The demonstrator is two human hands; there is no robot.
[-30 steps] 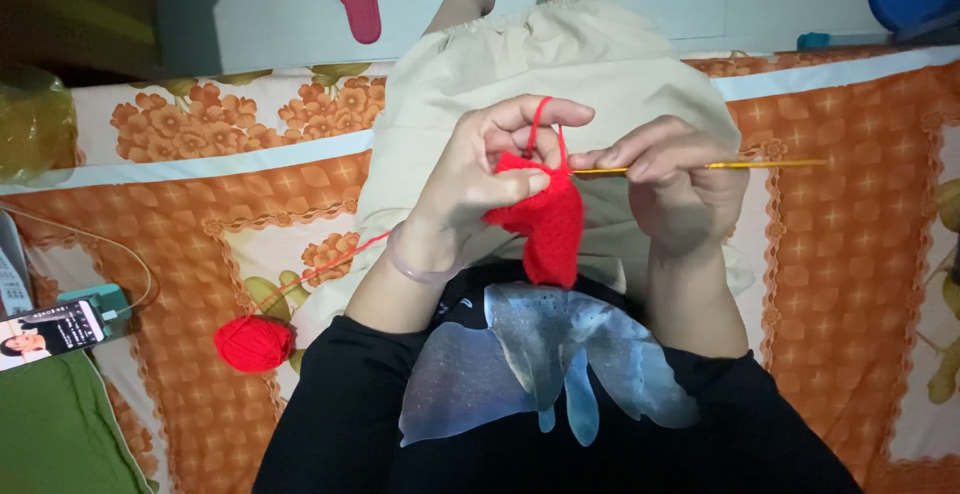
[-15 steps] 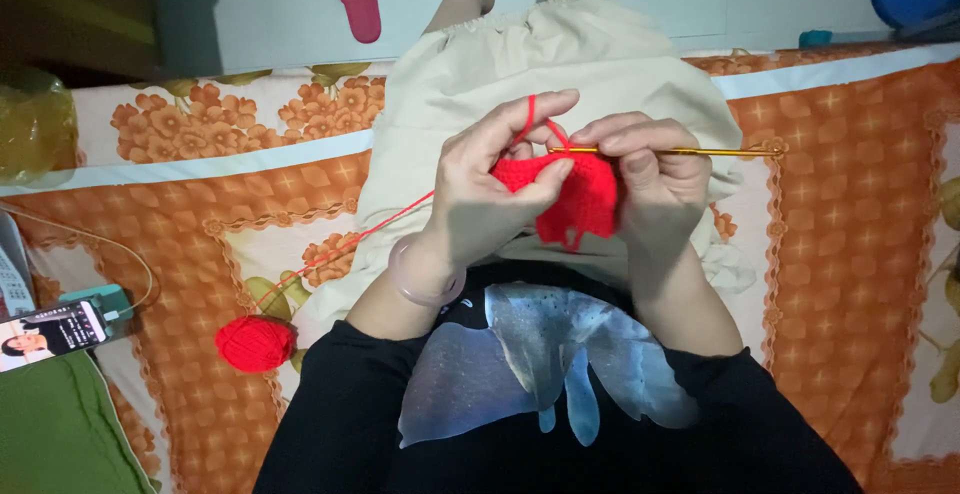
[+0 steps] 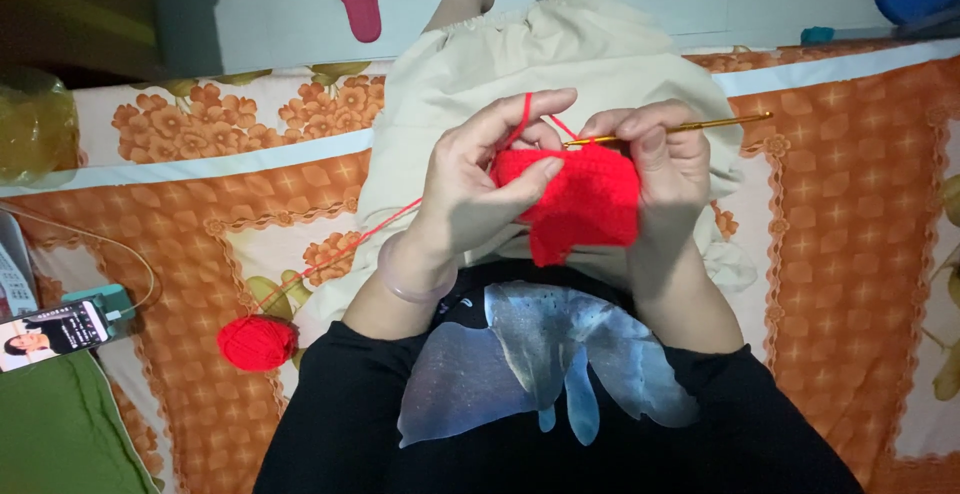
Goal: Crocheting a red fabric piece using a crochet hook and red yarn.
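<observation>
Red piece (image 3: 580, 199) now flat and spread over the lap (hung bunched a second ago); left hand (image 3: 480, 179) fingers pinch its edge, right hand (image 3: 655, 159) grips hook (image 3: 690, 127). Yarn ball (image 3: 258, 342) lower left of piece, on bed.

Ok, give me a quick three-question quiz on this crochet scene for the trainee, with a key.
1. True or false: the right hand holds the gold crochet hook.
2. Where is the red yarn ball? A) on the cream skirt B) on the floral bedsheet by the person's left side C) on the floor
3. Fill in: the left hand pinches the red crocheted piece, and a yarn strand loops over its ____ finger.

Key: 1 true; 2 B; 3 index.
</observation>
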